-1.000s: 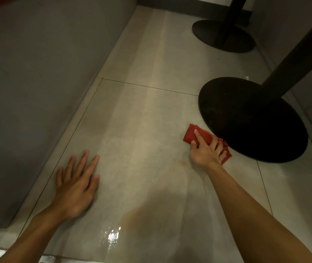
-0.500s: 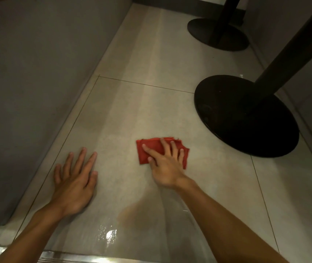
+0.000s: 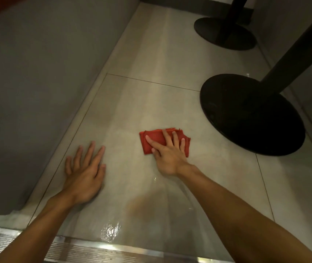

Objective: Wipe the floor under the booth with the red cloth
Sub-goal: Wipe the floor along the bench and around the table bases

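A folded red cloth [image 3: 152,141] lies flat on the beige tiled floor [image 3: 151,103] in the middle of the view. My right hand [image 3: 167,154] presses down on it with fingers spread, covering its right half. My left hand [image 3: 84,171] rests flat on the floor to the left, palm down, fingers apart, holding nothing. Wet streaks shine on the tile [image 3: 111,230] near the front.
A grey booth panel [image 3: 37,82] walls off the left side. A black round table base [image 3: 250,114] with its post stands right of the cloth; a second base [image 3: 225,33] sits farther back. A metal threshold strip [image 3: 75,249] runs along the front.
My right hand slid the cloth left from the edge of the black table base toward the middle of the tile. The left hand stayed planted.
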Tool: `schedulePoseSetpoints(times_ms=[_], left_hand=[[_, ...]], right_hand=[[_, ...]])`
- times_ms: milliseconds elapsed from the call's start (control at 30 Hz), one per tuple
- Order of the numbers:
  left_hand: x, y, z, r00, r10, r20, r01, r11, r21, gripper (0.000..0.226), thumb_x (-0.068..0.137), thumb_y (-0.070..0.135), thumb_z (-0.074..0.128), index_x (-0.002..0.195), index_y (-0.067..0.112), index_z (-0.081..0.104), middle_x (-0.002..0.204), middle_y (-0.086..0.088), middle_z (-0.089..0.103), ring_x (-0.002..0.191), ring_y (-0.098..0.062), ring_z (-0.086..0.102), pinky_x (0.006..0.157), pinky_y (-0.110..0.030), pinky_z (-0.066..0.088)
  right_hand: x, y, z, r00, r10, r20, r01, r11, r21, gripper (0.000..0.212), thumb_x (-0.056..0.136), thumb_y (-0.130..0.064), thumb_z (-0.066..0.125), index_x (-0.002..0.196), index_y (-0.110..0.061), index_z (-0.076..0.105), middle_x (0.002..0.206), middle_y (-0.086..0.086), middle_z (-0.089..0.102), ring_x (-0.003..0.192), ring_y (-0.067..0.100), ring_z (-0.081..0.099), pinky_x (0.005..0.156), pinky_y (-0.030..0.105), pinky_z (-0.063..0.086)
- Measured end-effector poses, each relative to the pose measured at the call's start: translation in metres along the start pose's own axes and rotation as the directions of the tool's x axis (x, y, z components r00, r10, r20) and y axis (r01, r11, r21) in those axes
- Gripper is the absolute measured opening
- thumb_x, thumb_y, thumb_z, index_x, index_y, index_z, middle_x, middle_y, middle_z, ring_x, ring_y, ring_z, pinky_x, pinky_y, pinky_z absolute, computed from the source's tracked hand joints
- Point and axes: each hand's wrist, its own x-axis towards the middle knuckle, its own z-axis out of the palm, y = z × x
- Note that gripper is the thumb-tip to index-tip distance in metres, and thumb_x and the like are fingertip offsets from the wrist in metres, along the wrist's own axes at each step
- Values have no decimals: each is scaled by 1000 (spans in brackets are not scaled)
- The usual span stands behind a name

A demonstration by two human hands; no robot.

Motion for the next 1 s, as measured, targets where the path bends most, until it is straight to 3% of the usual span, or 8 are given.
schedulePoseSetpoints(times_ms=[133,300,467,633,867,1000], left_hand=[[1,0,-1,1000,2,7,-2,1000,5,65,85,57,7,149,45,1,157,17,-18,146,-17,-17,115,-43,-11],[3,-4,-2,999,27,28,-26,999,-21,66,84,60,4,148,46,-1,155,19,-20,145,-16,-20,114,-45,-12],[2,-5,-1,999,21,33,-20,999,-25,63,87,56,10,149,45,1,157,17,-18,145,-16,-20,114,-45,-12],[1,-5,-4,999,26,42,-24,999,-29,64,87,57,10,148,46,0,157,17,-18,145,-15,-21,114,-46,-12],[1,-7,-3,999,33,39,-32,999,-31,63,87,58,9,148,47,-2,157,17,-19,144,-14,-23,114,-46,-14],[1,-6,-4,999,37,36,-36,999,-25,63,87,58,8,148,46,-3,156,17,-20,143,-13,-24,113,-44,-16]], right_hand=[[-30,-34,23,972,-234,15,234,972,-13,45,101,-46,33,144,-58,24,164,2,-5,148,34,-16,115,55,-17],[-63,-41,42,860,-504,75,507,862,-23,42,98,-47,41,140,-56,37,164,0,6,150,27,-8,117,52,-14],[-33,-30,16,868,-479,134,479,877,30,43,97,-46,47,137,-59,39,163,-7,5,150,18,-9,119,52,-8],[-42,-52,29,886,-458,71,459,888,1,43,98,-39,47,138,-53,43,163,1,10,150,29,-7,118,54,-12],[-97,-47,47,717,-675,175,675,734,66,40,99,-37,45,138,-50,46,162,-1,13,150,25,-12,115,50,-20],[-89,-27,38,660,-722,206,728,683,61,38,100,-40,45,137,-49,48,163,-4,12,150,18,-10,118,49,-12]])
